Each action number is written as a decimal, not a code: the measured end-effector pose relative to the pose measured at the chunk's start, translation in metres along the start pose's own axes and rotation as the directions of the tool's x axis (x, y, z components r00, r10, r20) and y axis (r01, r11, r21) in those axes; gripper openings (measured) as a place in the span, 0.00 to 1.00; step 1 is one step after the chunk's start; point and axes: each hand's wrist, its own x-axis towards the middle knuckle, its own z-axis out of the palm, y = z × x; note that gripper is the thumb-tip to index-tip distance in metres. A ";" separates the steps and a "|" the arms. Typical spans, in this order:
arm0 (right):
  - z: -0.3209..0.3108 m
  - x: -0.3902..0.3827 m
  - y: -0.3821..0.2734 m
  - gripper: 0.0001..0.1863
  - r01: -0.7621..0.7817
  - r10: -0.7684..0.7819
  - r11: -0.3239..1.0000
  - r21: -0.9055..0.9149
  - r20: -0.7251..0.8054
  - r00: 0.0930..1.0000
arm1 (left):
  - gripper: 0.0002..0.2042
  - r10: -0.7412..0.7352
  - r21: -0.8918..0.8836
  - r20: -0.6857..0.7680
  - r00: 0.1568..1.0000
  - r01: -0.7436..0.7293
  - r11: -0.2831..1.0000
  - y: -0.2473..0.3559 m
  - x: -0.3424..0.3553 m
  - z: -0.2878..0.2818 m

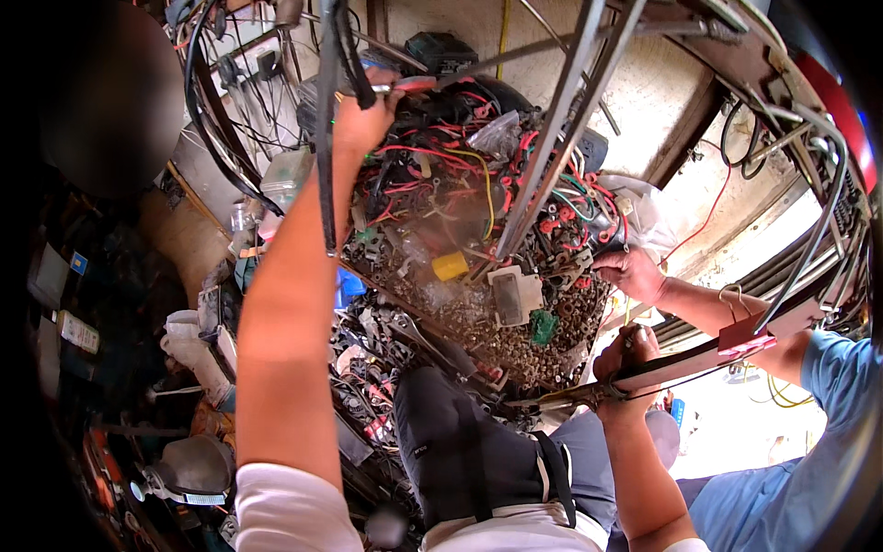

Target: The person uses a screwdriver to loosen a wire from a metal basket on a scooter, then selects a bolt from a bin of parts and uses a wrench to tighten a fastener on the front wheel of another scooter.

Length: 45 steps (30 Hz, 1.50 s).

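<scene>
My left hand (363, 124) reaches to the far side of a heap of parts, partly hidden behind a hanging black cable (354, 55). Its fingers are closed at a red-handled tool (414, 84), whose exact kind I cannot make out. My right hand (627, 354) is a fist at the heap's right edge, thumb upward. Something thin and yellowish sticks up from it; what the fist holds is mostly hidden. A long flat bar (685, 366) crosses in front of my right wrist. Beneath both arms spreads the pile of small metal fasteners (538, 363) and red and black wires (414, 152).
Another person's hand (630, 274), below a blue sleeve (842, 373), touches the heap from the right. Metal rods (561, 120) stand over the pile. A yellow piece (450, 266), a clear plastic box (515, 296) and a green bit (544, 327) lie on it. A red clip (745, 337) hangs nearby.
</scene>
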 end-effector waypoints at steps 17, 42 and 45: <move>-0.010 0.004 0.008 0.12 -0.011 0.010 0.997 0.077 0.014 1.000 | 0.36 -0.355 0.324 0.800 0.484 0.149 0.934 0.020 -0.068 -0.070; -0.003 -0.002 0.003 0.12 -0.016 0.009 0.998 0.055 0.115 0.993 | 0.27 -0.788 0.205 -0.090 0.609 0.786 0.584 0.087 -0.133 -0.010; -0.003 -0.002 0.000 0.13 -0.001 0.001 0.999 0.039 0.017 1.000 | 0.37 -0.865 0.041 0.051 0.499 0.864 0.501 0.100 -0.121 -0.010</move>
